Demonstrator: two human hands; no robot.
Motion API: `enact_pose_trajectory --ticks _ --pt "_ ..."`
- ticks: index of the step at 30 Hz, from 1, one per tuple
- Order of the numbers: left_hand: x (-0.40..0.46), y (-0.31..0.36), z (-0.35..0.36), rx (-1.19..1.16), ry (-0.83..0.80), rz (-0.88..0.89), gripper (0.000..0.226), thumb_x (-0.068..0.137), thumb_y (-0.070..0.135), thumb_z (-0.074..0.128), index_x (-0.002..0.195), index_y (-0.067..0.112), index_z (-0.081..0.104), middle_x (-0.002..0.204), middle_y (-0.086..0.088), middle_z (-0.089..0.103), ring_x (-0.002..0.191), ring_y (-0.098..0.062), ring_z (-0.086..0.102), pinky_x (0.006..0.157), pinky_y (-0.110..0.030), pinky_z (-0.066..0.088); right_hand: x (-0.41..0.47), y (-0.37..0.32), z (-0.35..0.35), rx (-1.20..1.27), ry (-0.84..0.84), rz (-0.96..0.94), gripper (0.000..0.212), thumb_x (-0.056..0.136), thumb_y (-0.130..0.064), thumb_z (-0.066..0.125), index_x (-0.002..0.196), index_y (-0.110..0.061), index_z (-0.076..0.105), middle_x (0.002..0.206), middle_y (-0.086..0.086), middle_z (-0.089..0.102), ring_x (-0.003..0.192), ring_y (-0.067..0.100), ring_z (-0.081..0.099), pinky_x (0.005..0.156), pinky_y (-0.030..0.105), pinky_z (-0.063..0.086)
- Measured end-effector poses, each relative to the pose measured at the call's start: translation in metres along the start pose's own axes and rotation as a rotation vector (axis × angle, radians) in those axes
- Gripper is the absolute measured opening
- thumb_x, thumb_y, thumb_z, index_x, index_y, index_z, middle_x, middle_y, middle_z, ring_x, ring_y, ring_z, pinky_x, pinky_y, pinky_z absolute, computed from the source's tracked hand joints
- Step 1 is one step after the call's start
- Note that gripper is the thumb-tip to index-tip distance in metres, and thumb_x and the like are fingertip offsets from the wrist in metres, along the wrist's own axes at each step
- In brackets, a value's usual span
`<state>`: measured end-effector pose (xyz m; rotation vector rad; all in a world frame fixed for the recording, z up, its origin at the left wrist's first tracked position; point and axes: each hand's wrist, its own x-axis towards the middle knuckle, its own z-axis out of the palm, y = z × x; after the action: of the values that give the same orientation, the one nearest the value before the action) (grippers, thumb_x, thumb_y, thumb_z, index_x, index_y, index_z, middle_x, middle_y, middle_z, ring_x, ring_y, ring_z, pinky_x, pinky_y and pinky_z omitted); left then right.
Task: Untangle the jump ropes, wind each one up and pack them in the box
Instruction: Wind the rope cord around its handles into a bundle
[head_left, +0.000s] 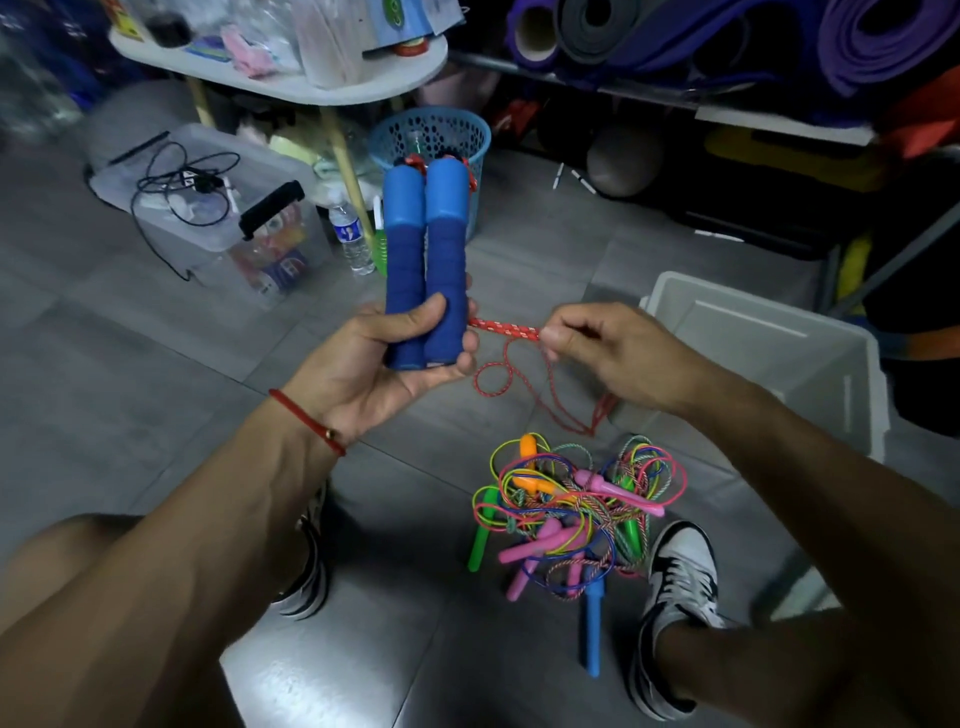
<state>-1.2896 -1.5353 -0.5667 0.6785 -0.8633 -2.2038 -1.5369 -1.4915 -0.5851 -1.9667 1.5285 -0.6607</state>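
Colourful pile (576, 512): thin ropes and small plastic handles, all knotted up on the floor, nearer to us than the box and just beside its low left corner. Looks light and floppy. Best to lift one handle and pull slowly.
Left hand (387, 358): fingers curled tight round both blue handles (427, 260), low down on the soft grip part. They stand side by side, up past the pile and left of the box.
Blue handles: look stiff and not slippery where held.
Right hand (608, 353): thumb and finger pinch the red rope (504, 328) near the handles.
Red rope: soft and bendy; the slack hangs in loops down to the floor by the box.
Box (852, 374): white, open, on the right, farther than the pile.
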Motion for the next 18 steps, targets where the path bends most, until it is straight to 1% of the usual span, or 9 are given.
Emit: enact_pose_trajectory --ticks 3,6,7,9,11,12,15,16,18 --pt "-0.002 0.001 -0.006 0.089 0.035 -0.040 0.042 0.089 0.008 0.055 0.131 0.000 0.053 0.102 -0.014 0.060 0.078 -0.026 0.061 0.068 -0.035 0.055 -0.008 0.006 -0.016 -0.165 0.008 -0.040 0.026 0.099 -0.042 0.056 0.084 -0.024 0.067 0.073 -0.004 0.062 0.067 0.010 0.056 0.065 0.027 0.043" --pt "-0.005 -0.003 -0.008 0.119 -0.037 -0.127 0.055 0.087 0.011 0.060 0.138 -0.003 0.046 0.101 -0.015 0.059 0.074 -0.026 0.060 0.064 -0.035 0.053 -0.015 0.011 -0.027 -0.253 0.018 -0.120 0.024 0.097 -0.041 0.060 0.091 -0.021 0.072 0.080 -0.011 0.064 0.073 0.007 0.059 0.068 0.026 0.045" --pt "-0.005 -0.005 -0.009 0.183 -0.042 -0.142 0.053 0.085 0.011 0.062 0.135 -0.002 0.049 0.101 -0.016 0.058 0.073 -0.027 0.061 0.062 -0.035 0.054 -0.017 0.013 -0.030 -0.286 0.019 -0.132 0.026 0.096 -0.044 0.059 0.092 -0.021 0.073 0.080 -0.013 0.062 0.073 0.007 0.058 0.067 0.028 0.045" --pt "-0.004 -0.010 -0.010 0.367 -0.011 -0.165 0.038 0.084 0.010 0.065 0.120 -0.001 0.056 0.098 -0.020 0.058 0.071 -0.030 0.061 0.059 -0.037 0.054 -0.020 0.015 -0.033 -0.366 0.012 -0.148 0.036 0.096 -0.055 0.053 0.094 -0.025 0.072 0.079 -0.014 0.058 0.074 0.010 0.057 0.066 0.030 0.044" --pt "-0.002 -0.017 -0.012 0.507 0.031 -0.228 0.026 0.082 0.006 0.070 0.107 0.004 0.061 0.091 -0.018 0.060 0.068 -0.031 0.062 0.057 -0.037 0.055 -0.024 0.009 -0.035 -0.467 -0.013 -0.188 0.041 0.093 -0.061 0.045 0.094 -0.029 0.071 0.080 -0.014 0.054 0.079 0.013 0.059 0.064 0.031 0.045" --pt "-0.001 -0.022 -0.015 0.563 0.052 -0.281 0.026 0.080 0.006 0.072 0.104 0.008 0.062 0.086 -0.015 0.062 0.066 -0.030 0.063 0.055 -0.036 0.055 -0.026 0.005 -0.034 -0.514 -0.040 -0.208 0.040 0.093 -0.061 0.043 0.095 -0.031 0.069 0.081 -0.014 0.052 0.081 0.013 0.060 0.065 0.032 0.046" --pt "0.003 -0.043 -0.019 0.751 0.026 -0.449 0.030 0.077 0.008 0.073 0.104 0.013 0.062 0.079 -0.008 0.064 0.063 -0.027 0.064 0.053 -0.034 0.055 -0.031 -0.008 -0.023 -0.575 -0.125 -0.284 0.033 0.094 -0.056 0.045 0.097 -0.033 0.068 0.087 -0.012 0.056 0.090 0.017 0.064 0.072 0.036 0.052" --pt "0.004 -0.052 -0.020 0.813 0.003 -0.488 0.028 0.080 0.006 0.072 0.104 0.014 0.061 0.078 -0.006 0.065 0.063 -0.025 0.064 0.054 -0.034 0.056 -0.031 -0.014 -0.019 -0.582 -0.157 -0.311 0.034 0.093 -0.055 0.045 0.096 -0.032 0.069 0.090 -0.012 0.059 0.092 0.018 0.064 0.077 0.035 0.051" --pt "0.007 -0.067 -0.018 0.895 -0.010 -0.537 0.021 0.089 0.001 0.065 0.103 0.016 0.060 0.077 -0.005 0.065 0.061 -0.022 0.064 0.055 -0.035 0.057 -0.031 -0.023 -0.011 -0.616 -0.197 -0.381 0.031 0.090 -0.053 0.049 0.090 -0.030 0.070 0.088 -0.009 0.061 0.091 0.019 0.063 0.082 0.033 0.042"
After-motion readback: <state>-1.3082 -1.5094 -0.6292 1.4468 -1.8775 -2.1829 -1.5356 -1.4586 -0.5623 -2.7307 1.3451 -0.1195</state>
